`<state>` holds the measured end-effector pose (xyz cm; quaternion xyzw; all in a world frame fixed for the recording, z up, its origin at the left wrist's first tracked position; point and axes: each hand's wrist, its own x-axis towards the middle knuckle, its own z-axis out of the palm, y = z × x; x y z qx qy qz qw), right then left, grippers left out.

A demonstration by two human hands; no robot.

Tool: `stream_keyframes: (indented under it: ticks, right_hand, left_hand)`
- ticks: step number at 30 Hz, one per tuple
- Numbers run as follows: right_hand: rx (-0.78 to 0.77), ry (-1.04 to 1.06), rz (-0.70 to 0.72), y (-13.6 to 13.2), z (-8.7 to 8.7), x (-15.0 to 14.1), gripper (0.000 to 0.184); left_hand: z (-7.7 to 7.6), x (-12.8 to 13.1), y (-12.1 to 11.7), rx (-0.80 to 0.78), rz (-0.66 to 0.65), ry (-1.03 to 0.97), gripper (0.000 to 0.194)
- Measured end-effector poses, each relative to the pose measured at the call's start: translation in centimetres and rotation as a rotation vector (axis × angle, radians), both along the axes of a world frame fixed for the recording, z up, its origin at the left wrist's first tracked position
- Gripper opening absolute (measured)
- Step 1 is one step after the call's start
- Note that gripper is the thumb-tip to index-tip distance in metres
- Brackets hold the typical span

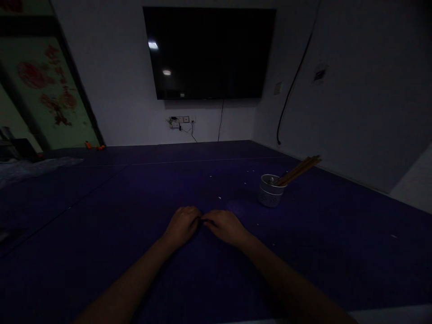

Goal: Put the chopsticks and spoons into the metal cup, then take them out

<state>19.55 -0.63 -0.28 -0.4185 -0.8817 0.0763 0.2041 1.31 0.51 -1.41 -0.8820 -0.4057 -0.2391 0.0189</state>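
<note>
Both my hands rest on a dark blue table surface (101, 234) in dim light, knuckles up and fingertips meeting in the middle. My left hand (182, 226) is curled with its fingers pinched toward my right hand (225, 226), which is curled the same way. Whatever sits between the fingertips is too small and dark to make out. To the right, about a hand's width beyond my right hand, stands a small white perforated cup (270, 191) holding several wooden sticks (299, 170) that lean out to the right.
A large dark screen (209, 51) hangs on the white wall ahead, with sockets and cables (182, 120) below it. A black cable (292, 85) runs down the right wall. A floral panel (47, 90) stands at left. Small white specks dot the table.
</note>
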Motion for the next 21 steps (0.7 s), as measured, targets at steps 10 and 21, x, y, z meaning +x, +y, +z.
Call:
stream_keyframes:
  ticks: [10, 21]
  right_hand:
    - [0.013, -0.001, 0.016, 0.09, -0.12, 0.07, 0.029]
    - [0.025, -0.014, 0.013, -0.21, 0.13, 0.01, 0.030]
  left_hand:
    - [-0.18, -0.03, 0.06, 0.009, 0.008, 0.005, 0.017]
    - [-0.04, 0.04, 0.04, -0.004, 0.026, 0.007, 0.015]
